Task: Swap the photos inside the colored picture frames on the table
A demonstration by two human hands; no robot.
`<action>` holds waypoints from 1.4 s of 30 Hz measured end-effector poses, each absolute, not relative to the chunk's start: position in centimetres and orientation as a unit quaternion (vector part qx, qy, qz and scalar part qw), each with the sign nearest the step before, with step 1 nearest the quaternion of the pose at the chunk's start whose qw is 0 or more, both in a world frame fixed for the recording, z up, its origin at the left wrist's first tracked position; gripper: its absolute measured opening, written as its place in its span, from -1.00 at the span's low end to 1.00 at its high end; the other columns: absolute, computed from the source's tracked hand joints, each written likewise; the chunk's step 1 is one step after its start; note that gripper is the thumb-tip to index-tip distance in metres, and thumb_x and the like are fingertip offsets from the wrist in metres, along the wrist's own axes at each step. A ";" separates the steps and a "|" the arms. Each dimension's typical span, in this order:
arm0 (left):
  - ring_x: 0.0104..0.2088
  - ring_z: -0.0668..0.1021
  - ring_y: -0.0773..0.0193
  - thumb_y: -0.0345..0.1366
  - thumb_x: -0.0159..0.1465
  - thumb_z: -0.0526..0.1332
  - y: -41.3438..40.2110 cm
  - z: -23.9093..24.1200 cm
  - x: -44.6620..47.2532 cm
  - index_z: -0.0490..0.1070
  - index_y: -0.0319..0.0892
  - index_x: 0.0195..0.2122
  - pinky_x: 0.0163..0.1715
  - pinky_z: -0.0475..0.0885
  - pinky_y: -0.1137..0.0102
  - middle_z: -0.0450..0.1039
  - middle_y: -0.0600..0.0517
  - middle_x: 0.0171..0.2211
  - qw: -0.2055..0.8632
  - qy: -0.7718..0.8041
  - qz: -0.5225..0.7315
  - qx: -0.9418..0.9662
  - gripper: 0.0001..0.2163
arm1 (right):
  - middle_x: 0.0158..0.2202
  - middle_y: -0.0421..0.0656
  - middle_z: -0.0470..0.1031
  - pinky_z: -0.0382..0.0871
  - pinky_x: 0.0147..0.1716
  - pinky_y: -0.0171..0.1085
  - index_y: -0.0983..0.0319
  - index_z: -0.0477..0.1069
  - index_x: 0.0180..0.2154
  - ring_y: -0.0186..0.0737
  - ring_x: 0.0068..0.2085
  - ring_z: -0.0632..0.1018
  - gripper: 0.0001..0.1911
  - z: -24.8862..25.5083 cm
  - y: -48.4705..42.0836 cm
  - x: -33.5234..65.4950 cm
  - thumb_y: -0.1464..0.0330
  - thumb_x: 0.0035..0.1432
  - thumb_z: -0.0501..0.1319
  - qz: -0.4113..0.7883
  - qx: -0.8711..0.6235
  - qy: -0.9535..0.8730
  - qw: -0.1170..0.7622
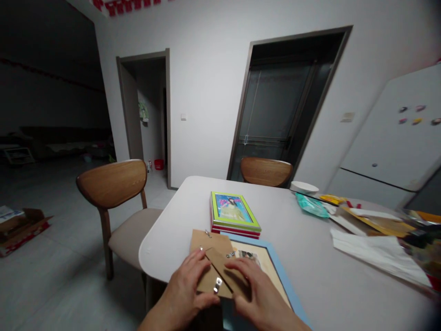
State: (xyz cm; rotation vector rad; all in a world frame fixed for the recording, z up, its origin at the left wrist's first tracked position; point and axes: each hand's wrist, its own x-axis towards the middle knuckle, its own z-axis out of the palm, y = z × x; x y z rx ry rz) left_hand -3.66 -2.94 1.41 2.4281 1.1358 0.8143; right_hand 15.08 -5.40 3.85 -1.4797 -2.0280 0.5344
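A brown frame backing board (215,242) with several small metal clips and a dark diagonal slit is tilted up in front of me. My left hand (186,287) grips its left side, fingers on the face and thumb at the near edge. On the right side, my right hand (253,287) grips it the same way, its fingers bent. Partly beneath the board and my right hand lies a light-blue picture frame (275,257) with a cream mat and a picture. Just beyond sits a stack of frames, topped by a lime-green picture frame (232,211); red edges show below.
The white table (275,211) carries a white bowl (304,187), a teal packet (312,205), white paper (377,250) and other clutter at right. Wooden chairs stand at the left (113,184) and far side (267,171). An opened cardboard box (25,225) rests on the floor.
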 end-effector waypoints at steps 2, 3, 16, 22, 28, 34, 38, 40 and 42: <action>0.10 0.16 0.04 -0.10 0.03 0.21 -3.7 2.3 -1.7 0.27 -0.28 -0.09 0.05 0.13 0.17 0.16 -0.21 0.07 0.188 0.376 0.277 0.864 -0.53 | -0.11 -0.09 0.32 0.12 -0.03 -0.17 0.19 0.32 -0.21 -0.15 -0.05 0.31 -0.52 4.1 -6.3 17.3 0.49 -0.29 0.01 0.196 -0.572 -0.749 0.270; 0.11 0.13 0.05 -0.14 0.05 0.20 -4.0 2.5 -0.8 0.26 -0.29 -0.09 0.06 0.10 0.18 0.14 -0.21 0.07 0.194 0.365 0.268 0.870 -0.55 | -0.09 -0.09 0.32 0.12 -0.02 -0.17 0.18 0.32 -0.21 -0.15 -0.04 0.30 -0.52 4.1 -6.7 18.4 0.48 -0.29 0.01 0.195 -0.582 -0.744 0.263; 0.05 0.23 0.15 -0.22 0.08 0.21 -4.2 -0.8 4.3 0.26 -0.17 -0.11 0.07 0.07 0.29 0.19 -0.05 0.05 0.216 0.297 0.192 0.910 -0.65 | -0.13 -0.07 0.36 0.15 -0.03 -0.19 0.18 0.38 -0.21 -0.12 -0.06 0.34 -0.59 -0.1 -8.7 24.2 0.40 -0.21 0.04 0.145 -0.652 -0.716 0.204; 0.01 0.28 0.21 -0.29 0.11 0.16 -3.9 -0.4 3.7 0.32 -0.14 -0.21 0.05 0.06 0.26 0.26 -0.01 -0.01 0.208 0.356 0.192 0.891 -0.79 | -0.10 -0.03 0.33 0.12 -0.02 -0.15 0.24 0.39 -0.21 -0.11 -0.04 0.30 -0.59 -1.7 -7.4 22.6 0.44 -0.18 0.02 0.114 -0.646 -0.721 0.223; 0.11 0.14 0.06 -0.03 -0.15 0.31 -3.8 -1.1 1.3 0.21 -0.16 -0.04 0.08 -0.09 0.06 0.09 -0.13 0.11 0.205 0.360 0.161 0.896 -0.35 | -0.12 -0.07 0.33 0.14 -0.08 -0.15 0.17 0.38 -0.19 -0.12 -0.09 0.31 -0.67 -1.4 -7.1 20.8 0.37 -0.05 0.02 0.109 -0.616 -0.752 0.209; 0.07 0.22 0.04 -0.06 -0.16 0.32 -3.7 -1.7 0.5 0.28 -0.18 -0.11 0.07 -0.06 0.03 0.20 -0.16 0.05 0.196 0.372 0.193 0.887 -0.42 | -0.23 -0.07 0.34 0.16 -0.16 -0.26 0.23 0.36 -0.21 -0.19 -0.18 0.32 -0.69 -0.7 -3.9 20.9 0.36 0.06 -0.06 0.045 -0.646 -0.734 0.204; 0.04 0.25 0.01 -0.08 -0.18 0.33 -3.8 -2.2 0.7 0.30 -0.20 -0.14 0.06 -0.05 0.01 0.24 -0.18 0.02 0.195 0.380 0.209 0.880 -0.43 | -0.30 -0.08 0.32 0.17 -0.21 -0.29 0.23 0.39 -0.37 -0.20 -0.24 0.30 -0.74 -0.9 -2.2 20.8 0.38 0.06 -0.06 -0.001 -0.665 -0.726 0.175; 0.03 0.27 0.02 -0.09 -0.21 0.34 -3.8 -2.3 0.8 0.31 -0.20 -0.16 0.07 -0.05 0.03 0.25 -0.16 0.01 0.193 0.387 0.220 0.874 -0.44 | -0.30 -0.07 0.31 0.16 -0.19 -0.30 0.25 0.39 -0.38 -0.20 -0.23 0.30 -0.75 -1.1 -2.1 20.7 0.41 0.06 -0.06 0.000 -0.660 -0.731 0.176; 0.03 0.28 0.03 -0.10 -0.22 0.35 -3.9 -2.4 0.9 0.32 -0.19 -0.18 0.07 -0.05 0.04 0.26 -0.14 0.01 0.194 0.391 0.225 0.871 -0.45 | -0.27 -0.07 0.31 0.16 -0.17 -0.29 0.25 0.39 -0.36 -0.20 -0.21 0.29 -0.73 -1.3 -2.4 20.6 0.42 0.06 -0.07 0.008 -0.652 -0.735 0.187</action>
